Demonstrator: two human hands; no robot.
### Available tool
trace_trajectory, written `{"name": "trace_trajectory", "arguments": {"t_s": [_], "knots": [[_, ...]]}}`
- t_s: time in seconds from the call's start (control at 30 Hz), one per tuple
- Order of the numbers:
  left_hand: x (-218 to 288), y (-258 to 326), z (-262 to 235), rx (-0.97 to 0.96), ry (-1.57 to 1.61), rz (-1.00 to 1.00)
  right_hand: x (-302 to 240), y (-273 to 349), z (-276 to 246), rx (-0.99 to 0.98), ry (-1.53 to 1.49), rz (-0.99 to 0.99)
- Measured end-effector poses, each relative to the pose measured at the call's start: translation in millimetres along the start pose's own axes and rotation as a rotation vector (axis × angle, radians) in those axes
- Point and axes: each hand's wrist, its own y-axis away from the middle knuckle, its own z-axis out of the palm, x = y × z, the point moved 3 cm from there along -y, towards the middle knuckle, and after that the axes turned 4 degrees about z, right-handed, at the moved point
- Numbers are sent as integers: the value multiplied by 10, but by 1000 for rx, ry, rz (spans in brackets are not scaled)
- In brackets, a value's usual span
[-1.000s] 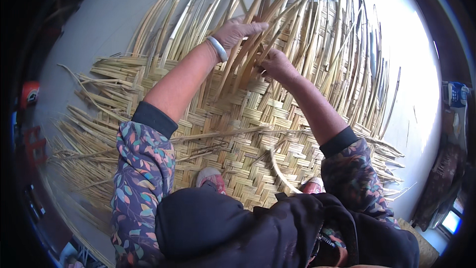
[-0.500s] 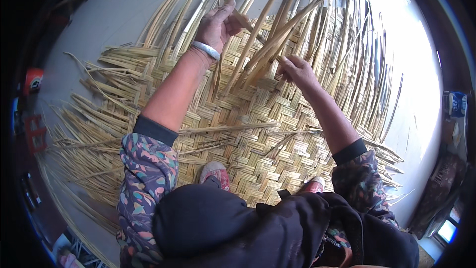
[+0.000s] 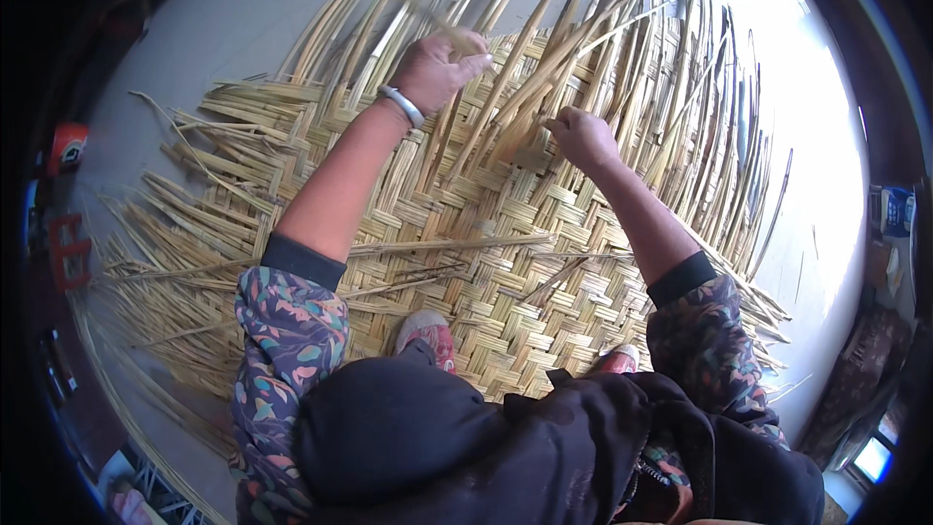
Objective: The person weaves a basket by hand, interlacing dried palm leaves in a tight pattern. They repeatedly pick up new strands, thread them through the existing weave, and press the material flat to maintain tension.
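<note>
A half-woven mat (image 3: 505, 262) of flat, straw-coloured reed strips lies under me, its long loose ends fanning out at the far side and to the left. Above its far part, my left hand (image 3: 439, 73), with a pale bangle on the wrist, is closed around a reed strip (image 3: 420, 8) that is smeared by motion. To its right, my right hand (image 3: 585, 140) pinches at the weave beside a bundle of raised reed strips (image 3: 533, 102). What lies between its fingertips is too small to make out.
My red-and-grey shoes (image 3: 428, 332) stand on the near part of the mat. Loose strips (image 3: 457, 247) lie across it. Grey floor (image 3: 233, 24) surrounds the mat. A red object (image 3: 70, 148) is at the far left, and a blue-and-white package (image 3: 896, 211) at the right.
My left hand has turned over and shifted slightly right and nearer, swinging its strip. Some raised strips between the hands have shifted. My right hand has barely moved.
</note>
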Motion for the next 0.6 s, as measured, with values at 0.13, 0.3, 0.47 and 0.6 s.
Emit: {"name": "trace_trajectory", "arguments": {"t_s": [0.13, 0.3, 0.47, 0.6], "knots": [[-134, -6, -50, 20, -163, -171, -87, 77, 7, -31, 104, 16], [-567, 545, -152, 330, 382, -891, -203, 137, 47, -194, 312, 62], [-792, 879, -158, 497, 651, -996, -229, 195, 119, -218, 362, 7], [-1000, 856, -166, 462, 698, -922, -254, 201, 161, -169, 318, -11]]}}
